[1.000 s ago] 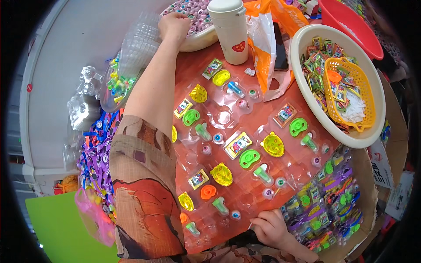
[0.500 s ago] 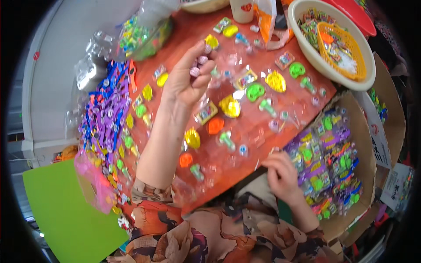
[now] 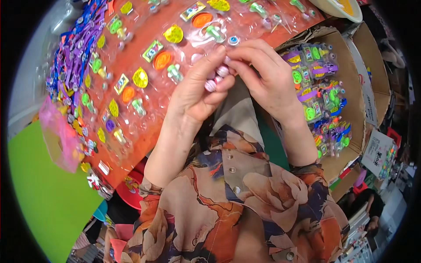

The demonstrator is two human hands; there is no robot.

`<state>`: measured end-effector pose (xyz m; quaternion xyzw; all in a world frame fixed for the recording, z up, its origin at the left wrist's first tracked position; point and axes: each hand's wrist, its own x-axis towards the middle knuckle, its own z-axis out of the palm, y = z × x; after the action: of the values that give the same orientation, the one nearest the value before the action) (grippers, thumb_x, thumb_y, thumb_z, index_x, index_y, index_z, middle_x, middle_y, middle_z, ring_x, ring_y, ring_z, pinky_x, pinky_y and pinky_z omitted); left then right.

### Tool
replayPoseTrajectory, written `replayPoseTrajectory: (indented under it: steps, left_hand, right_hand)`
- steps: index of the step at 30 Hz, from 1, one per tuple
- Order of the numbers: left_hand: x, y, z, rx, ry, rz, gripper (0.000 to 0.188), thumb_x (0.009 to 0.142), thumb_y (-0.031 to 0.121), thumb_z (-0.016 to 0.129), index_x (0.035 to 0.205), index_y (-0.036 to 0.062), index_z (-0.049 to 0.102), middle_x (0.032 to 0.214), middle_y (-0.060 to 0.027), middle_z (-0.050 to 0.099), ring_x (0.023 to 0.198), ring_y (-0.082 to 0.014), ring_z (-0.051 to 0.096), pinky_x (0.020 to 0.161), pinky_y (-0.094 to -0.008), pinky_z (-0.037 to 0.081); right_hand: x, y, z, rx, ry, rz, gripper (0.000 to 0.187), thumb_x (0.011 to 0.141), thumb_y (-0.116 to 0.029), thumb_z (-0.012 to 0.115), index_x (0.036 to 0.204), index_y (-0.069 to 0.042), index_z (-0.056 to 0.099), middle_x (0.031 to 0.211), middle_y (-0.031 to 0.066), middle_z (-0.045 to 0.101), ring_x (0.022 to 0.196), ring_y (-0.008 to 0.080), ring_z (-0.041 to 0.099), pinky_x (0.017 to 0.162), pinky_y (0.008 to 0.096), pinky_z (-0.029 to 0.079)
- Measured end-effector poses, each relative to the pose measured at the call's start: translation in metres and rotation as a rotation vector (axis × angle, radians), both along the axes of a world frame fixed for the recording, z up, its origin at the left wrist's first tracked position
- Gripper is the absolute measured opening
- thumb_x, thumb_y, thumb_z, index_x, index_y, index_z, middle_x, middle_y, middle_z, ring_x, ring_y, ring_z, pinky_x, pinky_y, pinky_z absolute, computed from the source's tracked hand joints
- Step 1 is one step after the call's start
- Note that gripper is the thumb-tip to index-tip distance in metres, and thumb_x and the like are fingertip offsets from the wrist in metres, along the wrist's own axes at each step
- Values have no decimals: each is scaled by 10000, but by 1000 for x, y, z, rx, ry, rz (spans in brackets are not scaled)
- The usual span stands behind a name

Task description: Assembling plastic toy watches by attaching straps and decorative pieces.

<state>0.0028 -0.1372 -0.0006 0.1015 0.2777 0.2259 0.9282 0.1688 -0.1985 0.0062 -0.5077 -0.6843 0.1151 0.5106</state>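
Both hands now meet over the near edge of the clear blister sheet [image 3: 144,83]. The left hand [image 3: 197,90], earlier reaching far out, curls loosely around small pink-white beads [image 3: 215,79]; the right hand [image 3: 265,81] pinches at them, so sorting appears underway.

The small pink pieces [image 3: 218,76] are partly covered by the fingers; the white bowl [image 3: 340,8] is cut by the upper edge.
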Motion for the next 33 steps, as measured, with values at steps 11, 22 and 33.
replayPoseTrajectory:
  steps: [11, 22, 33]
  left_hand:
    - [-47, -75, -18, -78, 157, 63, 305, 941, 174, 635, 1213, 45, 590, 886, -127, 576, 523, -89, 428, 334, -171, 253]
    - [-77, -83, -35, -45, -188, 152, 292, 978, 179, 542, 1257, 94, 556, 861, -117, 606, 497, -119, 450, 326, -195, 263]
    - [-93, -88, -45, -17, -208, 119, 235, 1006, 310, 567, 1001, 77, 599, 811, -96, 650, 519, -116, 493, 335, -178, 273]
  right_hand:
    - [-15, -35, -29, -171, 31, -127, 136, 864, 31, 678, 988, -6, 636, 936, 92, 671, 806, 182, 642, 723, 287, 515]
    - [-10, 10, -38, 139, -682, -147, 187, 816, -51, 649, 1001, -61, 668, 1024, 116, 627, 920, 309, 637, 786, 407, 522]
    - [-82, -56, -24, -285, 103, 182, 168, 912, -42, 646, 1075, -16, 682, 990, 82, 651, 821, 155, 648, 707, 268, 516]
